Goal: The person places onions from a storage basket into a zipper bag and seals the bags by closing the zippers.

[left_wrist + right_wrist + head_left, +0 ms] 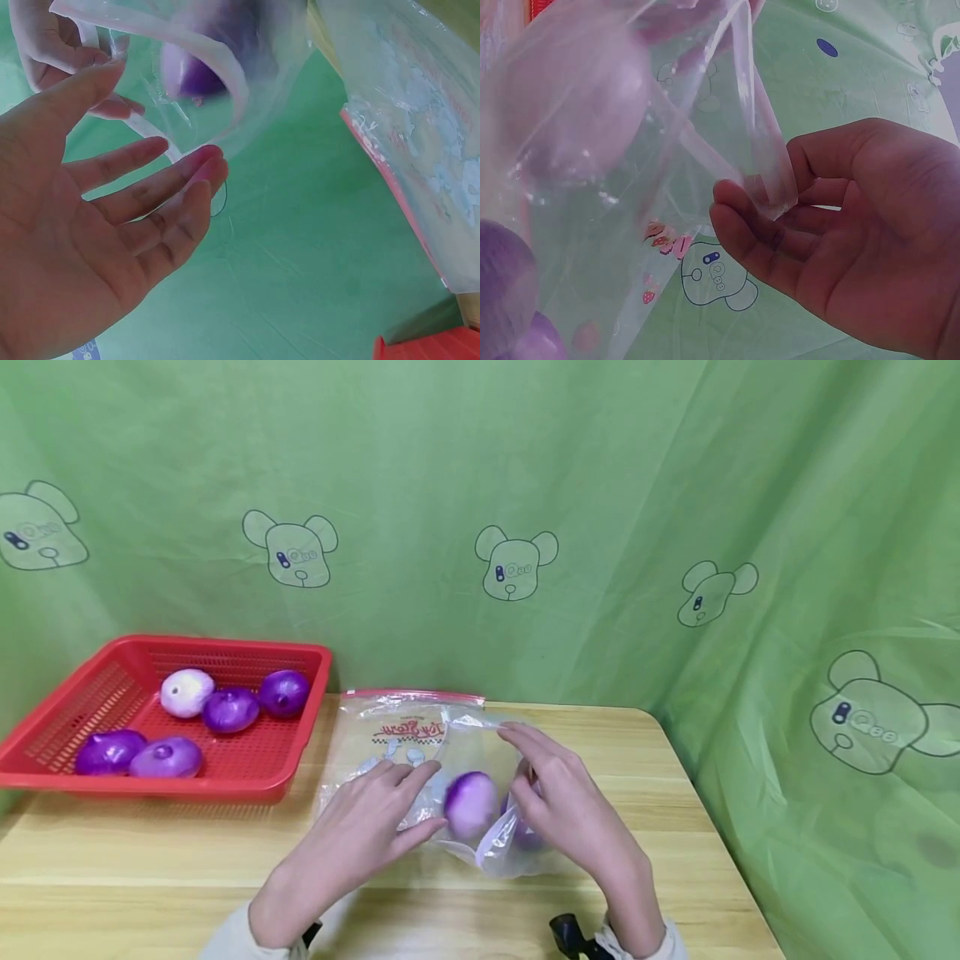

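A clear plastic bag (497,850) with a pale rim stands over the wooden table, its mouth spread. One purple onion (471,807) shows between the hands, seen through the bag in the right wrist view; a second purple onion (528,835) is partly hidden behind the right hand. My right hand (564,806) pinches the bag's rim between thumb and fingers. With fingers extended and thumb apart, my left hand (365,822) is at the bag's opposite side. Its fingertips (202,161) meet or nearly meet the rim; contact is hard to tell.
A red plastic basket (311,693) with several purple onions stands at the left. Behind the left hand lies a flat clear zip bag (360,718) with a red top strip and printed lettering. Green curtain (600,460) hangs along the table's back and right side.
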Demonstrator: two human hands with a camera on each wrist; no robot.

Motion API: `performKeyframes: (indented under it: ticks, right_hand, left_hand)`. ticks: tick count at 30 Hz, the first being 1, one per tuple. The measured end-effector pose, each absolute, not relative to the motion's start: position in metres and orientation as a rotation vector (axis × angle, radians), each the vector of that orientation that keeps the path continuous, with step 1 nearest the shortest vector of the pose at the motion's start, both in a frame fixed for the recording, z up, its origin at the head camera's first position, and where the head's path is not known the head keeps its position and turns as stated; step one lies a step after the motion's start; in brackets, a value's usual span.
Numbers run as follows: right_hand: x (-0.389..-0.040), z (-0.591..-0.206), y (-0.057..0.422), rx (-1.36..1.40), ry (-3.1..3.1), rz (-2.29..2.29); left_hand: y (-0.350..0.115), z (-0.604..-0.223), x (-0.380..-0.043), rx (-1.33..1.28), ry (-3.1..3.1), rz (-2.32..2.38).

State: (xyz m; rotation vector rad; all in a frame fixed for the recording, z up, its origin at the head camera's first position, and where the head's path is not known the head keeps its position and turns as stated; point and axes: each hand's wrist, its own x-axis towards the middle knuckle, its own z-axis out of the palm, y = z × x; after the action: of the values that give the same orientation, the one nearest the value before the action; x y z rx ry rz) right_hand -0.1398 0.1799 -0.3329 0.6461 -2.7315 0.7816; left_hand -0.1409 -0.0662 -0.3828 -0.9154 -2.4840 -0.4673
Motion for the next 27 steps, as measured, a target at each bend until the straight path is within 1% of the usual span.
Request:
performKeyframes:
  ticks: [27]
  right_hand:
    - [-0.142, -0.334, 0.182, 0.623, -2.758, 0.809]
  left_hand:
    - [-0.079, -0.374, -0.141, -0.914, -2.515, -0.498]
